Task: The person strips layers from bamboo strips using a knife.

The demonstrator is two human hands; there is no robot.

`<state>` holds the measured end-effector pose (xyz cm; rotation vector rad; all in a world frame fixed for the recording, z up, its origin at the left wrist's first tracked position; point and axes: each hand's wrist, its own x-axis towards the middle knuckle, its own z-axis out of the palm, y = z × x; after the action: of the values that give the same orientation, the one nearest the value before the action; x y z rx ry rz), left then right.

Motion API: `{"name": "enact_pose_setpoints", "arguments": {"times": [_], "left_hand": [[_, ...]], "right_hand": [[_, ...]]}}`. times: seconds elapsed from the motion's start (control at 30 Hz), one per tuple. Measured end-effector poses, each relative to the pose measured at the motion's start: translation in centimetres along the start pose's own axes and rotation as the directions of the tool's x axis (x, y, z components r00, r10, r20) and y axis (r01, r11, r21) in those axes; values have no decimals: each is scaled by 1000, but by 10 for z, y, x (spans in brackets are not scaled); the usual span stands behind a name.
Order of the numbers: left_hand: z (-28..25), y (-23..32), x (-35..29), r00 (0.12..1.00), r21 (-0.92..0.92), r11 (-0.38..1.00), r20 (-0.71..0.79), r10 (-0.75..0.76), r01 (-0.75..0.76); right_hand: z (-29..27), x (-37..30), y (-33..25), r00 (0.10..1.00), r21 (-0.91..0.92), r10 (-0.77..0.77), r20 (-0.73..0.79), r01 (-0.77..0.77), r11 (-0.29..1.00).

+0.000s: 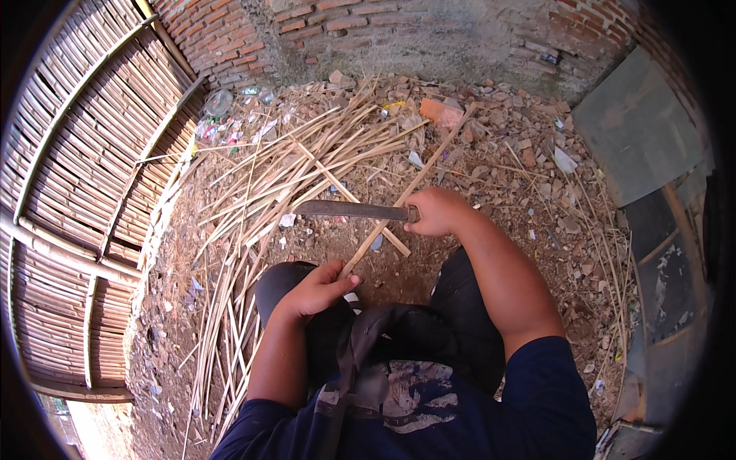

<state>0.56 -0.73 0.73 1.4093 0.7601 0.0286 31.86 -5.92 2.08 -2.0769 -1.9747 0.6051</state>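
Observation:
My right hand (pixel 435 212) is closed round the handle of a machete (pixel 349 209), whose dark, broad blade points left. Under the blade runs a long, narrow bamboo strip (pixel 429 167), slanting from my knees up to the rubble at the far side. Its near end is gripped by my left hand (pixel 323 288), thumb on top. The blade crosses the strip near the handle; whether they touch I cannot tell. A second bamboo strip (pixel 330 176) lies on the ground beyond the blade, slanting down to the right beneath the held one.
Many split bamboo strips (pixel 253 199) are heaped on the ground at the left. Brick rubble and litter surround a broken orange brick (pixel 441 112). A brick wall (pixel 429 46) stands at the back, a bamboo-slat panel (pixel 84 176) at left, grey sheets (pixel 632 123) at right.

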Motion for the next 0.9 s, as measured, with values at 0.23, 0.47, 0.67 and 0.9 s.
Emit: {"name": "enact_pose_setpoints", "arguments": {"times": [0.23,0.47,0.67,0.9], "left_hand": [[0,-1,1,1000,-2,1000,9,17,-17],[6,4,-1,999,10,999,-17,51,-51],[6,1,1,999,6,999,-20,51,-50],[5,1,0,999,1,999,-15,51,-51]], "right_hand": [[6,3,6,999,4,-39,-32,39,999],[5,2,4,999,-1,-24,-22,24,1000],[9,3,8,998,-7,-40,-39,40,999],[7,3,5,999,-1,-41,-22,41,999]]}}
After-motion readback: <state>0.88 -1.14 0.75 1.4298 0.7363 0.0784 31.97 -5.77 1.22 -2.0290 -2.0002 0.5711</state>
